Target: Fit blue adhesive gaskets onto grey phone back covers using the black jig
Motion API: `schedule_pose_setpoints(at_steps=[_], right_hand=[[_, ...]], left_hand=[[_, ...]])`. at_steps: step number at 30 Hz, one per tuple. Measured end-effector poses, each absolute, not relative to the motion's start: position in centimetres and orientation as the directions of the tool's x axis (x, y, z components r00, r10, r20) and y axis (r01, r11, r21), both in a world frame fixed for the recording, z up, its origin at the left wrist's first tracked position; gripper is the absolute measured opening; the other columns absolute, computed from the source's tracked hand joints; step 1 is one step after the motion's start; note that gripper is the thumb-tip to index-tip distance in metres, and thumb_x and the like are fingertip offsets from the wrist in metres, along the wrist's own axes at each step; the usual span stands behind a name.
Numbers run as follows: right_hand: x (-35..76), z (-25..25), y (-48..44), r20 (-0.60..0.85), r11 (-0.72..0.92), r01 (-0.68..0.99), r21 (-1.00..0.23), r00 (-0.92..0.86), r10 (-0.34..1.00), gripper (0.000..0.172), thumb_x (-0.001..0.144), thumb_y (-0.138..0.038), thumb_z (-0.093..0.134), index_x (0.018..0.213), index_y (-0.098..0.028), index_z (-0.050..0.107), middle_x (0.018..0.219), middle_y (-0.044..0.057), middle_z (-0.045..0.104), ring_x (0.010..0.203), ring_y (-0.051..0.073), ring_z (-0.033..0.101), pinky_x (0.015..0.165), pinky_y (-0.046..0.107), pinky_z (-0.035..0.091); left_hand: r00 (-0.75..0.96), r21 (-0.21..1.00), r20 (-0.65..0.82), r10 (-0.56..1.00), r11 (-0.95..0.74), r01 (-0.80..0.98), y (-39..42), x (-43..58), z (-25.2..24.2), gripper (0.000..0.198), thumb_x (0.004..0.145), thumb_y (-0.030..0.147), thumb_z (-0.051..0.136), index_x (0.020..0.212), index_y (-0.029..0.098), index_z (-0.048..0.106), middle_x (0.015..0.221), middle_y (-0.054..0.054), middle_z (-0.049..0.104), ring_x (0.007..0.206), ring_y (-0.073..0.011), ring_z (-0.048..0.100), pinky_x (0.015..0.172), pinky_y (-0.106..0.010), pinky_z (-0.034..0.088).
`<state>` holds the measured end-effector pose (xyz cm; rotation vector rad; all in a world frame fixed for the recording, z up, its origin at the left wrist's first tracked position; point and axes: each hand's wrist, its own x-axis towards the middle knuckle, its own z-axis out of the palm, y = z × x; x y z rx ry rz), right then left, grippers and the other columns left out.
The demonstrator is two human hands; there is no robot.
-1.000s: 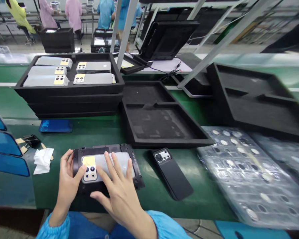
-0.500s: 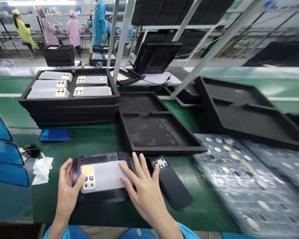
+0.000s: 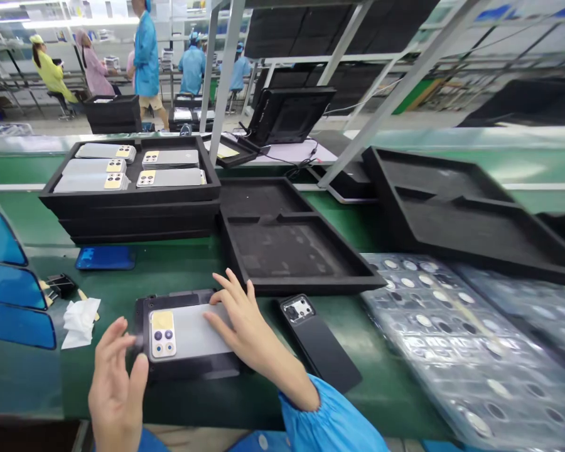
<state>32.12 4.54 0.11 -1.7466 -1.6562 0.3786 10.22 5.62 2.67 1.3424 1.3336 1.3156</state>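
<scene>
A silver phone back cover point(image 3: 193, 333) with a pale yellow patch and camera rings lies in a black fixture point(image 3: 142, 307) on the green bench. My right hand point(image 3: 240, 320) reaches over its right half, fingers spread, with fingertips on or just above the surface. It grips nothing. Just left of the fixture, my left hand point(image 3: 115, 383) is raised with fingers and thumb apart, holding nothing. To the right, a dark phone cover point(image 3: 327, 345) with a camera cutout lies at a slant on the bench. The fixture's right end is hidden by my right arm.
Stacked black trays point(image 3: 141, 216) at the back left hold silver covers. Another black tray point(image 3: 301, 251) stands mid-bench, with a third point(image 3: 452, 207) at right. Clear plastic sheets point(image 3: 452, 339) lie at right; crumpled tissue point(image 3: 80, 320) and a blue film piece point(image 3: 106, 258) at left.
My left hand has let go of the fixture's left edge and drawn back toward me. My right hand has shifted left and up over the cover. A person in blue behind has moved left.
</scene>
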Motion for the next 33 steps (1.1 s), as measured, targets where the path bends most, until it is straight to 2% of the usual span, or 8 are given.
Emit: schedule_pose_setpoints(at_steps=[3,6,11,14,17,21,28,33], right_hand=[[32.6,1.4,4.1,0.326,0.148,0.668,-0.729,0.150,0.933,0.008,0.099,-0.026,0.056,0.092,-0.023,0.058,0.117,0.011,0.076,0.142,0.037,0.052,0.114,0.079,0.028],[32.5,3.2,3.7,0.457,0.306,0.551,-0.776,0.158,0.875,0.016,0.098,-0.027,0.062,0.082,-0.023,0.059,0.079,0.000,0.076,0.093,0.024,0.079,0.109,0.064,0.049],[30.8,7.1,5.6,0.725,0.583,0.433,-0.687,0.364,0.584,0.012,0.092,-0.014,0.071,0.086,-0.022,0.064,0.073,-0.001,0.076,0.068,0.018,0.077,0.079,0.042,0.069],[30.0,8.9,7.9,0.804,0.697,0.484,-0.529,0.548,0.230,0.022,0.083,-0.004,0.077,0.089,-0.021,0.066,0.072,-0.002,0.076,0.064,0.020,0.077,0.071,0.043,0.070],[29.9,9.2,9.2,0.807,0.715,0.549,-0.433,0.589,0.037,0.030,0.079,0.001,0.079,0.094,-0.020,0.065,0.076,-0.003,0.077,0.065,0.019,0.077,0.072,0.043,0.070],[30.7,8.1,9.3,0.898,0.651,0.660,-0.374,0.432,0.078,0.027,0.081,0.000,0.078,0.091,-0.020,0.063,0.083,0.000,0.081,0.075,0.020,0.079,0.080,0.044,0.070],[32.2,7.2,8.6,0.951,0.539,0.784,-0.308,0.276,0.141,0.028,0.085,-0.012,0.081,0.092,-0.028,0.060,0.083,-0.005,0.081,0.072,0.021,0.078,0.080,0.052,0.068],[32.8,8.4,8.5,0.922,0.581,0.728,-0.364,0.371,0.113,0.017,0.089,-0.017,0.077,0.092,-0.025,0.062,0.075,-0.003,0.077,0.066,0.020,0.075,0.077,0.048,0.067]], left_hand=[[-0.109,0.965,0.229,0.967,-0.211,0.159,3.8,11.1,4.1,0.009,0.091,0.036,0.068,0.089,0.028,0.067,0.132,-0.003,0.062,0.135,-0.0282,0.053,0.116,-0.045,0.045],[-0.093,0.952,0.284,0.954,-0.269,0.143,3.3,12.4,4.8,0.011,0.092,0.036,0.067,0.085,0.028,0.066,0.124,-0.004,0.065,0.124,-0.0285,0.061,0.108,-0.047,0.051],[-0.106,0.882,0.472,0.875,-0.469,0.055,4.6,15.3,7.3,0.014,0.089,0.045,0.069,0.098,0.036,0.067,0.131,0.000,0.064,0.136,-0.0328,0.053,0.112,-0.055,0.047],[-0.174,0.810,0.585,0.792,-0.582,0.070,6.3,17.1,9.4,0.048,0.086,0.058,0.070,0.131,0.049,0.054,0.155,0.005,0.045,0.150,-0.0338,0.037,0.117,-0.057,0.043],[-0.079,0.938,0.330,0.941,-0.336,-0.089,8.3,19.0,10.6,0.092,0.079,0.073,0.068,0.154,0.047,0.023,0.167,-0.002,0.029,0.153,-0.0341,0.033,0.115,-0.050,0.047],[0.204,0.938,0.009,0.979,0.063,-0.342,10.8,21.4,11.2,0.121,0.060,0.081,0.077,0.154,0.039,0.013,0.162,-0.010,0.036,0.147,-0.0340,0.044,0.104,-0.042,0.057],[0.088,0.865,0.138,0.987,-0.077,-0.497,14.9,22.5,12.1,0.090,0.067,0.063,0.086,0.139,0.039,0.039,0.154,-0.006,0.050,0.132,-0.0340,0.059,0.099,-0.048,0.060],[0.121,0.887,0.138,0.983,-0.069,-0.457,17.5,20.0,13.1,0.043,0.091,0.059,0.057,0.122,0.031,0.064,0.149,-0.001,0.059,0.140,-0.0349,0.052,0.103,-0.048,0.057]])
